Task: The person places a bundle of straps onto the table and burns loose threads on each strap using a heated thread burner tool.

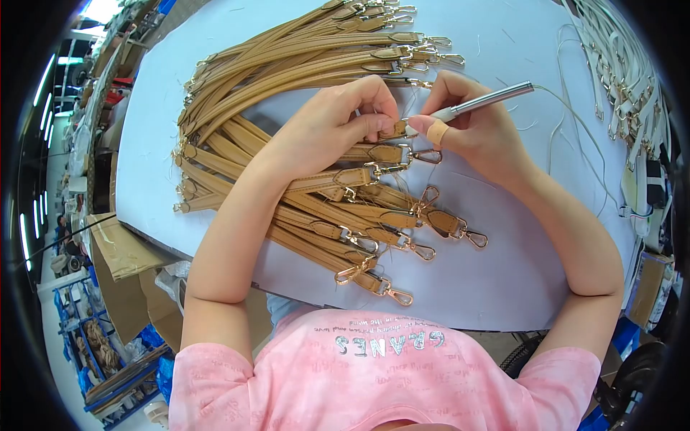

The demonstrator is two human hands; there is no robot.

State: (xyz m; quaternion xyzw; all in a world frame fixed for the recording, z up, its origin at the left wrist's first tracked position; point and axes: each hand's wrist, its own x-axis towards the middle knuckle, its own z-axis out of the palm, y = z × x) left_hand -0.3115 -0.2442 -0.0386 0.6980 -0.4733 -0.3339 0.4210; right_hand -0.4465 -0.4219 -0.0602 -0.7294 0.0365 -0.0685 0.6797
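My left hand (338,122) is closed, its thumb and fingers pinching the end of a tan leather strap (399,129). In my right hand (478,126) is a silver pen-shaped tool (496,97) with a thin cord at its back end. Its pale tip is close to the strap end; I cannot tell whether they touch. A tan bandage (436,133) wraps a digit of the right hand. More tan straps (287,61) with gold swivel clasps (474,235) lie in bundles beyond and below the left hand, partly hidden by the left forearm.
White straps with metal clasps (625,86) lie at the table's far right, and loose thread ends are scattered on the white tabletop (496,284). An open cardboard box (129,251) stands off the left edge. Blue shelving (90,337) is at lower left.
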